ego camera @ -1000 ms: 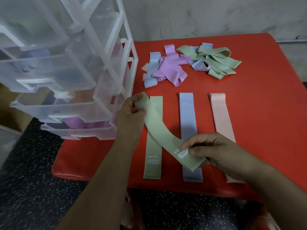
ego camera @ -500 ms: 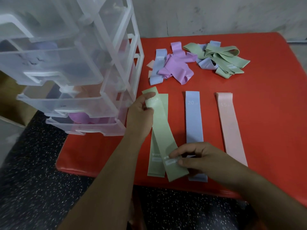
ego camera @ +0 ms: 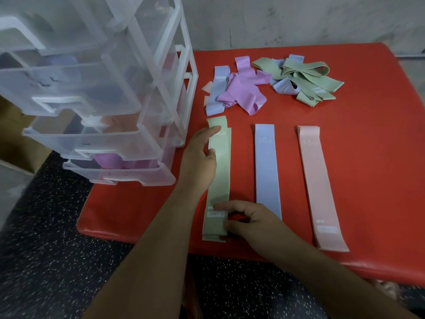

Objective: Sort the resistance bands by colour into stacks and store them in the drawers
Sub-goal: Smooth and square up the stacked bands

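A green band (ego camera: 219, 178) lies flat on top of another green band on the red table (ego camera: 372, 162), almost aligned with it. My left hand (ego camera: 200, 162) pinches the top band's far end and left edge. At the near end my right hand (ego camera: 248, 221) grips it beside the white label. A blue band (ego camera: 266, 169) and a pink band (ego camera: 318, 183) lie flat in parallel to the right. An unsorted pile sits behind: purple bands (ego camera: 241, 93), a blue band (ego camera: 217, 90) and green bands (ego camera: 308, 81).
A clear plastic drawer unit (ego camera: 96, 95) stands on the table's left corner, its drawers pulled partly out, with purple, pink and blue shapes inside. Dark speckled floor lies below the table's front edge. A grey wall rises behind the table.
The green band was held slanted across the rows; both hands swung it left and laid it straight onto the green band below. My right hand moved left with it.
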